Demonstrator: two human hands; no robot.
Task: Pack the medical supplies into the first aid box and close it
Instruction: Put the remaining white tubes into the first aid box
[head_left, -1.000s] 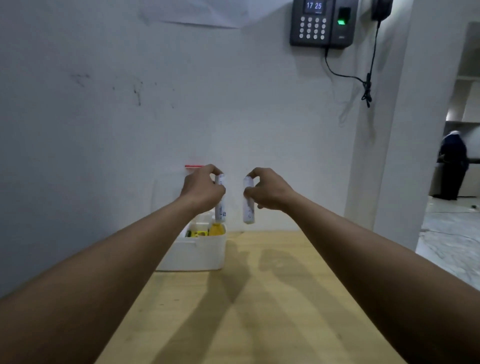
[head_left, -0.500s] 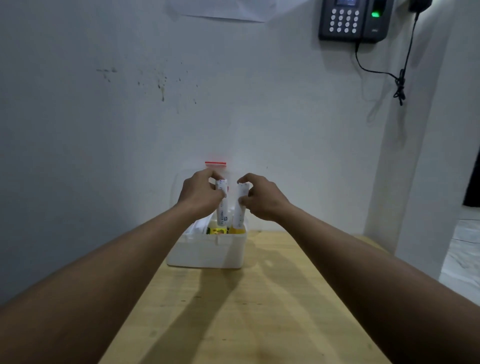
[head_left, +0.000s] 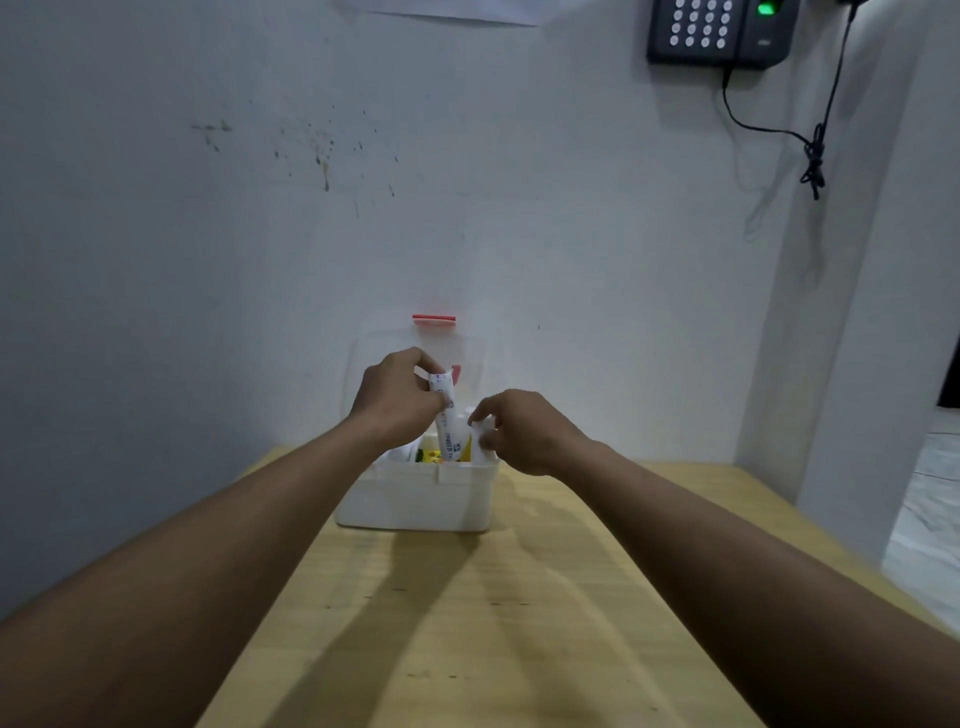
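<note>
My left grip (head_left: 397, 400) pinches a white tube (head_left: 448, 415) near its top. The tube is tilted, with its lower end inside the first aid box (head_left: 415, 499). My right grip (head_left: 524, 431) pinches a second white tube (head_left: 482, 441) at the box's right rim.

Risk: both tubes stand tall among the yellow items (head_left: 431, 457). If they are left upright, the clear lid (head_left: 472, 348), raised against the wall, may not shut. An off-centre push may slide the box on the tabletop (head_left: 467, 623).

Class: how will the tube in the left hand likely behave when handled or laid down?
Probably light: the left hand merely pinches the tube. Narrow and tall, it would likely tip if stood up. It looks rounded, so may roll.
</note>
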